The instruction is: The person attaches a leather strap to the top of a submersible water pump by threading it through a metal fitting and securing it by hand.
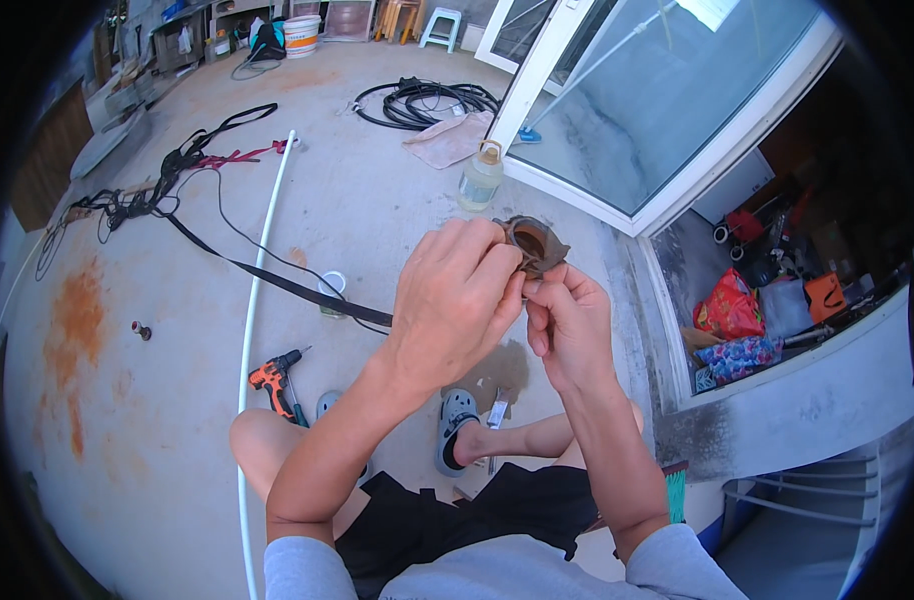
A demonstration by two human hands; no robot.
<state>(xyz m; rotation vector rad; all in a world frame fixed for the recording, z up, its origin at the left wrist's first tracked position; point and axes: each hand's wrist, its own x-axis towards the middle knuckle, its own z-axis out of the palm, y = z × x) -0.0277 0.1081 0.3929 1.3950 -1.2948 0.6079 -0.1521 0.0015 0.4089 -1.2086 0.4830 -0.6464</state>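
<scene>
In front of me I have a dark, dirty ring-shaped part [537, 246], brown inside, with ragged material round its rim. My left hand [452, 300] grips it from the left with bent fingers. My right hand [567, 325] pinches its lower right side with thumb and forefinger. A dark strap [277, 276] runs along the ground and disappears behind my left hand. An orange-and-black drill [272, 378] lies below on the left, and a metal tool [497, 410] lies by my grey clog [453, 425].
A white pipe [263, 250] runs along the concrete floor [137, 380] on my left. Ahead are a clear jug [480, 180], a pink cloth [442, 140] and coiled hose [407, 110]. An open glass door [637, 110], bags [727, 305] and a grey chair [797, 500] stand right. A white cup [333, 284] sits midway.
</scene>
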